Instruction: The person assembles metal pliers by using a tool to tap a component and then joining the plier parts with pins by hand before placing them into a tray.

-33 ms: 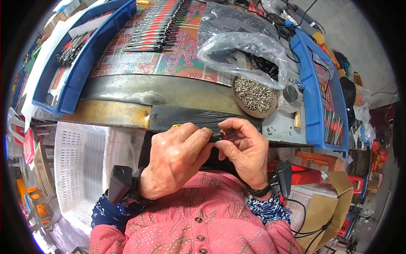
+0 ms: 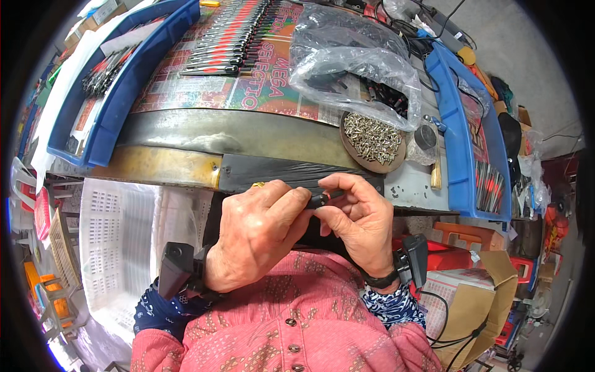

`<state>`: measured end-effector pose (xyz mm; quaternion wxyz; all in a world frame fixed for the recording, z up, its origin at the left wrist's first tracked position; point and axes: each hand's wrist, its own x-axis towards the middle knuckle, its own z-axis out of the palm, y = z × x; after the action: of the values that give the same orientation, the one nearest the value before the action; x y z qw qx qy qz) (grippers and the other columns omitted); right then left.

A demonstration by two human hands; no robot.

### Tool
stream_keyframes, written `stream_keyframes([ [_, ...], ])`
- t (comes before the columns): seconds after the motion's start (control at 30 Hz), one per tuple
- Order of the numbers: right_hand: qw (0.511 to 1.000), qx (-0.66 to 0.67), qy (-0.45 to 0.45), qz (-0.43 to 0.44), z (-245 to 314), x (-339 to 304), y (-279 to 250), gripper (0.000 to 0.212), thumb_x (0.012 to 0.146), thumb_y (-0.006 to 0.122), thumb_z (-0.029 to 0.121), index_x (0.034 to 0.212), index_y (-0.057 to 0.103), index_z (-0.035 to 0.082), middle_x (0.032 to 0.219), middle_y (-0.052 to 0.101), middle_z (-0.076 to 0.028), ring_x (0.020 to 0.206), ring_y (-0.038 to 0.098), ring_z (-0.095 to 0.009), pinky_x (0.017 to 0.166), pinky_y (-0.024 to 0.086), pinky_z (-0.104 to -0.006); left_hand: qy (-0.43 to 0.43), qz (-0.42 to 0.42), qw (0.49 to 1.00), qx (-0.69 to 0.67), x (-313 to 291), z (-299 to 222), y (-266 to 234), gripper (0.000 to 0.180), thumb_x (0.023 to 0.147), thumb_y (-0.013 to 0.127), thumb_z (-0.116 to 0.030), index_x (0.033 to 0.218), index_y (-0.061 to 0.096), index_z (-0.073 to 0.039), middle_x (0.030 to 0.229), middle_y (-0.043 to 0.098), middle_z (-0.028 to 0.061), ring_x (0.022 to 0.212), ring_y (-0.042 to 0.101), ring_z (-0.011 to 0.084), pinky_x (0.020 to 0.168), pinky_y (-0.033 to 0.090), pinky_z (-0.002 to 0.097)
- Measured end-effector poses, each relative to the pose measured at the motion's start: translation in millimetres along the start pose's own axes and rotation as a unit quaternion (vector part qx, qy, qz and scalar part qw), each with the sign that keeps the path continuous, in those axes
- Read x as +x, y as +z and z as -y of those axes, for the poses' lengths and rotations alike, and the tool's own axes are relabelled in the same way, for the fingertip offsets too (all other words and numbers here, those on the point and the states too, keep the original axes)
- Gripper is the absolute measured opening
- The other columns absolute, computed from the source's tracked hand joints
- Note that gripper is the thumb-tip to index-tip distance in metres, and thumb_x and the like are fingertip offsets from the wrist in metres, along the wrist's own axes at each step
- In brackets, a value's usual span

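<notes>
Pinching the left end of a small black part [image 2: 318, 201] before the torso, the left hand [image 2: 255, 226] is closed on it. The right hand [image 2: 362, 224] curls round the other end; whether it grips or merely steadies, I cannot tell, as fingers hide much. The part lies between both hands, its long axis seemingly left to right. Farther off, on the tabletop [image 2: 248, 133], a dish [image 2: 356, 155] of metal pieces stands nearer the right hand; beyond it lies a clear bag [image 2: 328, 28], with slim red-and-black pieces [image 2: 232, 38] to its left.
</notes>
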<state>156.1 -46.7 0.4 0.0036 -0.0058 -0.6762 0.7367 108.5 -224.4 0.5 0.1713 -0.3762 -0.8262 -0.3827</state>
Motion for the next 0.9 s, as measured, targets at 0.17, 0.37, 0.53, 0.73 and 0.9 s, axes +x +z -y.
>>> stream_keyframes([
  [0.17,0.997,0.003,0.07,0.028,8.4,3.6,-3.0,0.03,0.094,0.069,0.01,0.119,0.061,-0.004,0.082,0.064,-0.004,0.063,0.058,-0.004,0.056,0.047,-0.0181,-0.003,0.007,1.0,-0.006,-1.0,-1.3,-0.3,0.021,0.074,0.074,-0.007,0.091,0.061,-0.007,0.071,0.052,0.0073,0.061,0.058,0.0266,0.052,0.047,0.0382],
  [0.37,0.995,0.005,0.095,0.015,11.6,6.6,0.3,0.018,0.096,0.066,0.012,0.105,0.066,-0.004,0.07,0.062,-0.001,0.055,0.054,-0.003,0.049,0.044,-0.0183,0.013,0.012,1.0,0.014,-3.0,-0.7,2.3,0.024,0.071,0.075,-0.008,0.09,0.061,-0.007,0.071,0.051,0.0065,0.061,0.058,0.0252,0.052,0.047,0.0372],
  [0.53,0.996,0.021,0.067,-0.048,5.2,1.8,11.1,0.012,0.095,0.064,0.008,0.102,0.065,-0.002,0.071,0.064,-0.003,0.054,0.055,-0.004,0.049,0.044,-0.018,0.004,0.017,1.0,0.011,-4.1,-3.0,1.0,0.027,0.073,0.077,-0.002,0.097,0.066,-0.003,0.078,0.064,0.0088,0.064,0.062,0.0258,0.057,0.049,0.036],
  [0.73,0.998,0.018,-0.001,-0.056,-4.6,0.9,11.9,0.016,0.096,0.068,0.014,0.102,0.065,0.0,0.075,0.063,-0.001,0.059,0.054,-0.004,0.052,0.045,-0.0178,0.03,-0.035,0.999,0.011,2.3,-1.1,5.8,0.024,0.073,0.075,-0.005,0.093,0.062,-0.007,0.069,0.052,0.0055,0.058,0.058,0.0244,0.05,0.047,0.0368],
  [0.9,0.994,0.112,-0.01,0.006,-12.5,4.4,1.1,0.021,0.095,0.068,0.019,0.104,0.066,0.0,0.076,0.065,-0.003,0.06,0.057,-0.005,0.052,0.046,-0.0181,0.013,0.015,0.998,-0.059,2.4,3.8,-3.9,0.029,0.071,0.078,-0.004,0.097,0.067,-0.002,0.077,0.064,0.0108,0.064,0.064,0.0273,0.057,0.049,0.0365],
])
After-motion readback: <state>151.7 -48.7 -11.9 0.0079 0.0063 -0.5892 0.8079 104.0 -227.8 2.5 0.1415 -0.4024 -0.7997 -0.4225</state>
